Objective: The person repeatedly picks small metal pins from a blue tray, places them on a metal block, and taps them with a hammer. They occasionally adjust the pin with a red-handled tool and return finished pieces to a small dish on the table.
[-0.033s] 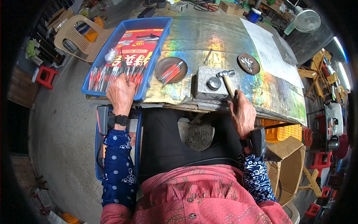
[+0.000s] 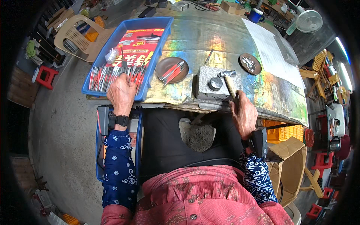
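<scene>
My left hand [image 2: 122, 93] reaches over the near rim of a blue tray [image 2: 159, 56], fingers curled down at a row of slender red, white and dark rods [image 2: 99, 79]. Whatever it may pinch is hidden beneath the fingers. The wooden handle of a hammer [image 2: 231, 86] is in my right hand [image 2: 244, 114], fingers closed round its end. The hammer's head rests on a grey speckled block [image 2: 205, 90], beside a small round dark piece [image 2: 215, 83]. Between tray and block, a brown dish [image 2: 162, 67] bears several similar rods [image 2: 173, 73].
A smaller brown dish [image 2: 243, 66] with small silvery pieces [image 2: 249, 63] lies right of the block. Behind the block is a thin pointed tool [image 2: 209, 56]. White sheets [image 2: 268, 48] cover the table's right side. A beige chair [image 2: 80, 35] stands left; a cardboard box [image 2: 290, 161] is low right.
</scene>
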Available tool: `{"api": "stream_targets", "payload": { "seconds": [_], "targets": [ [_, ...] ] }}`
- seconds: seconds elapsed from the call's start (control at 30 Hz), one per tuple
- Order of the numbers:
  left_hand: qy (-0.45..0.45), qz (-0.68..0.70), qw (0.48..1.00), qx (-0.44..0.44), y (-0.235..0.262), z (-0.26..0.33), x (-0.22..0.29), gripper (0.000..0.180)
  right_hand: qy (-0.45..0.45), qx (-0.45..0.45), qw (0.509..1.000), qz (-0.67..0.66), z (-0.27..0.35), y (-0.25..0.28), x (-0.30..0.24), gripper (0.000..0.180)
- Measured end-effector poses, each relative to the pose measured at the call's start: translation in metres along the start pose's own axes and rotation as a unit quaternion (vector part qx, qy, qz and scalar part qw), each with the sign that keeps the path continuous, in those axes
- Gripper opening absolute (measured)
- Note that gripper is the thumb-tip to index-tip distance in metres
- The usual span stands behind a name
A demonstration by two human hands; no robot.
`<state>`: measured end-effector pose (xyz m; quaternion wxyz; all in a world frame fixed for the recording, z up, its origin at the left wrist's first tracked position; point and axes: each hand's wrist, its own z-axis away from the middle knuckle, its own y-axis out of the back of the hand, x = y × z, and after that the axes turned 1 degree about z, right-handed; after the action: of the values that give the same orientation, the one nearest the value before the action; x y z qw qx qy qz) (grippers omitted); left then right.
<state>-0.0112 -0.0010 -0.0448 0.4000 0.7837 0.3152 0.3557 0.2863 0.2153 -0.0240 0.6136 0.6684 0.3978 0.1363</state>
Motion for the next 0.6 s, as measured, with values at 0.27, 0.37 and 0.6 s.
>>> {"api": "stream_targets", "payload": {
  "seconds": [0.27,0.37,0.6],
  "targets": [
    [0.019,-0.009,1.000,-0.021,-0.0018,-0.0002,-0.0001,0.017,0.001,-0.001,1.000,0.000,-0.0012,-0.0004,-0.0026,0.040],
    [0.012,-0.005,1.000,-0.019,-0.0023,-0.0012,-0.0019,0.017,-0.002,-0.004,1.000,0.003,-0.0013,0.0001,-0.0023,0.040],
    [0.003,0.012,1.000,-0.001,-0.0030,0.0004,-0.0013,0.015,0.014,0.006,1.000,0.004,-0.0015,-0.0007,-0.0006,0.039]
  ]
}}
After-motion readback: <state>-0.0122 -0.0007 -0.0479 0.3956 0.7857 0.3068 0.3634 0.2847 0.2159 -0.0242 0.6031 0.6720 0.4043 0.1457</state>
